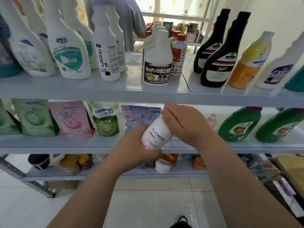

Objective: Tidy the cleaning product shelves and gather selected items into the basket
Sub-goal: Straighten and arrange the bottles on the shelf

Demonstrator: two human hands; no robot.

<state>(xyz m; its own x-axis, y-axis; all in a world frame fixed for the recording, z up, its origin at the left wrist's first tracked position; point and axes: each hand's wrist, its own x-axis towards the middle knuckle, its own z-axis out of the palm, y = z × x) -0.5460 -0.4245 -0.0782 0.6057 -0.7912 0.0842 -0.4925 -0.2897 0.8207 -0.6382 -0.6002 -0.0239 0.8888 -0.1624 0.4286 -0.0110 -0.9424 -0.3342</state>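
We face a pale shelving unit (148,94) with 3 tiers in view. The top tier carries upright spray and squeeze bottles with labels facing out. Among them are a white Oil enemy bottle (107,51) and a white jug with a black label (157,63), with a bare stretch of shelf between those 2. The middle tier holds refill pouches (70,119) on the left and green bottles (238,125) on the right. Behind the shelves stands a person in a grey shirt (126,18), partly hidden.

In front of the middle tier, both hands hold 1 small white bottle (154,134) off any shelf, tilted with its top toward the upper right. The left hand (131,150) wraps round the base, we judge to steady it. The right hand (182,124) curls over the cap end and hides it, seemingly to check the closure or turn the label. We cannot make out a basket.
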